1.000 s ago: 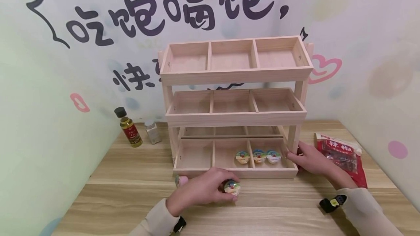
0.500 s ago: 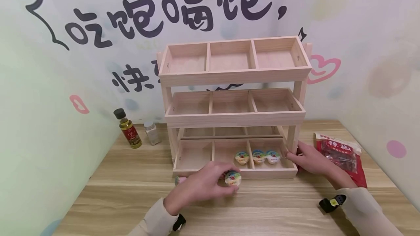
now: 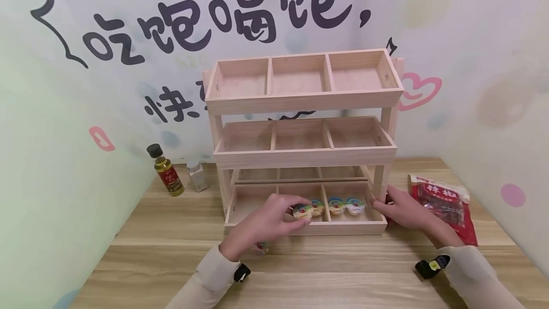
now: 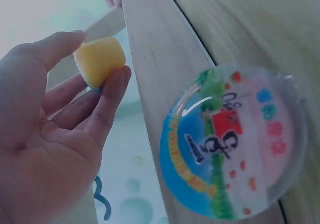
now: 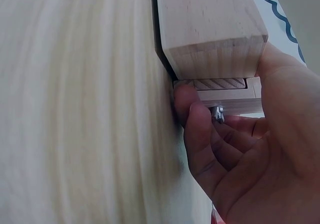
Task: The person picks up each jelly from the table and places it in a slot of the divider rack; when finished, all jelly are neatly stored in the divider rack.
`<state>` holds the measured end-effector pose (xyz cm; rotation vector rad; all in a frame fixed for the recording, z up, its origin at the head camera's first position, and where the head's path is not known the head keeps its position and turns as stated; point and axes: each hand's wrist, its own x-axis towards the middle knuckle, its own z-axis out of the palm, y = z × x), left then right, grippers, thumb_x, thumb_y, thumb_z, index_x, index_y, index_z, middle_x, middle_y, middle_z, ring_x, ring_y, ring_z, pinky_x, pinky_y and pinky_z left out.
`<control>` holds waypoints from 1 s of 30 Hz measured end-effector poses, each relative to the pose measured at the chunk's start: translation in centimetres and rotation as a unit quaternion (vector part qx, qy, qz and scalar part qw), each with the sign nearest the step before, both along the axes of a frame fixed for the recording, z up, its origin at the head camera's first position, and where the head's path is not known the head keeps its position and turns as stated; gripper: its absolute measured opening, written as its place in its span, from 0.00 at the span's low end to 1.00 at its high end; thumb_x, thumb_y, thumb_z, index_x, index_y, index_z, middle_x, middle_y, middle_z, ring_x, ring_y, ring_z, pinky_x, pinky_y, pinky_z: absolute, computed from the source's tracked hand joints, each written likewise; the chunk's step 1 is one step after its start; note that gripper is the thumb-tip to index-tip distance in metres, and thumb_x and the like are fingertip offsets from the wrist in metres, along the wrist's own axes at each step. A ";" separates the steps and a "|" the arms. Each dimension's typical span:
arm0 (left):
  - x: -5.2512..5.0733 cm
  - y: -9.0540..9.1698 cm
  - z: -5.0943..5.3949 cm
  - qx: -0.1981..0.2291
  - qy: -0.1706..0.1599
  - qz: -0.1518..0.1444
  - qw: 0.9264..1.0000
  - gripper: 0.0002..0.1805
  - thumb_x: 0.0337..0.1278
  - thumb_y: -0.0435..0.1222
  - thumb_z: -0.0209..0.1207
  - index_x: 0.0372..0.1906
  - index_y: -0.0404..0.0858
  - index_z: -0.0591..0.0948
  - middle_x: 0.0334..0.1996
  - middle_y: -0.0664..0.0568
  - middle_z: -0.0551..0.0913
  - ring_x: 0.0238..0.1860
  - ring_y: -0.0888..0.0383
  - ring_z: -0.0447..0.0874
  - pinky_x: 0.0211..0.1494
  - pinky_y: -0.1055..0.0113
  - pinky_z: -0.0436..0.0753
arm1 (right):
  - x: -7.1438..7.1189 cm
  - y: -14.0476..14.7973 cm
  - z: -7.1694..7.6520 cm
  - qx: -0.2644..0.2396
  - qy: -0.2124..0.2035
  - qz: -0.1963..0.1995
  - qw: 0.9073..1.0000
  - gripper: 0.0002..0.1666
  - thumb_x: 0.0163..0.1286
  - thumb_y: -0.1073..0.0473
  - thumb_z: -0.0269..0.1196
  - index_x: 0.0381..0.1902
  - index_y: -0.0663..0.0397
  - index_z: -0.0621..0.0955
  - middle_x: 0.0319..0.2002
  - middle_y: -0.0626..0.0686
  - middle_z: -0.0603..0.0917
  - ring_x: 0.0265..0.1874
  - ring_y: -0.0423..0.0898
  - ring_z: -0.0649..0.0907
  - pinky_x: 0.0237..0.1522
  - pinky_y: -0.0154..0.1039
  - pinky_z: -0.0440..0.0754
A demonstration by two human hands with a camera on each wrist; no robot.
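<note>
The left hand [image 3: 272,221] pinches a small yellow jelly cup [image 4: 101,60] between thumb and fingers, over the front of the bottom tray's middle compartment. Close beside that cup, another cup [image 3: 318,208] lies in the same compartment. Two more cups [image 3: 336,206] [image 3: 355,206] sit in the right compartment. A pink cup [image 4: 235,144] with a printed lid is on the table, partly under the left wrist in the head view. At the wooden rack's [image 3: 305,158] lower right side, the right hand [image 3: 405,209] grips the frame, its fingers curled near a metal bolt [image 5: 218,114].
An oil bottle [image 3: 169,174] and a small white-capped jar [image 3: 197,176] stand left of the rack. A red bag [image 3: 446,206] lies on the table [image 3: 343,275] beyond the right hand. The rack's two upper tiers have three compartments each.
The left hand has lifted its cup from in front of the rack up and over the bottom tray's front edge. The right hand stays at the rack's side.
</note>
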<state>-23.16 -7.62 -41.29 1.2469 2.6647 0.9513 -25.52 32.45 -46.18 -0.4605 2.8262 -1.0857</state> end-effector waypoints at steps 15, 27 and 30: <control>-2.2 -0.3 -1.5 0.010 0.024 0.068 0.997 0.25 0.68 0.37 0.72 0.66 0.33 0.83 0.61 0.42 0.88 0.62 0.47 0.87 0.65 0.51 0.86 | 0.2 -0.2 0.3 0.000 0.000 0.000 1.000 0.42 0.81 0.49 0.65 0.80 0.66 0.65 0.58 0.65 0.87 0.47 0.50 0.84 0.42 0.42 0.84; -3.0 -0.1 -1.8 -0.018 0.014 0.054 0.998 0.23 0.67 0.36 0.74 0.63 0.33 0.85 0.57 0.43 0.90 0.57 0.50 0.89 0.63 0.53 0.87 | 0.0 0.0 0.3 0.001 0.001 0.001 1.000 0.41 0.81 0.48 0.65 0.80 0.65 0.65 0.57 0.64 0.86 0.47 0.50 0.84 0.41 0.40 0.84; -3.2 -0.1 -1.9 -0.022 0.017 0.049 0.998 0.22 0.67 0.36 0.74 0.61 0.33 0.86 0.56 0.44 0.91 0.58 0.49 0.90 0.64 0.52 0.87 | 0.0 0.1 0.1 -0.002 -0.001 0.002 1.000 0.41 0.81 0.49 0.65 0.80 0.65 0.65 0.55 0.62 0.87 0.45 0.50 0.83 0.39 0.39 0.83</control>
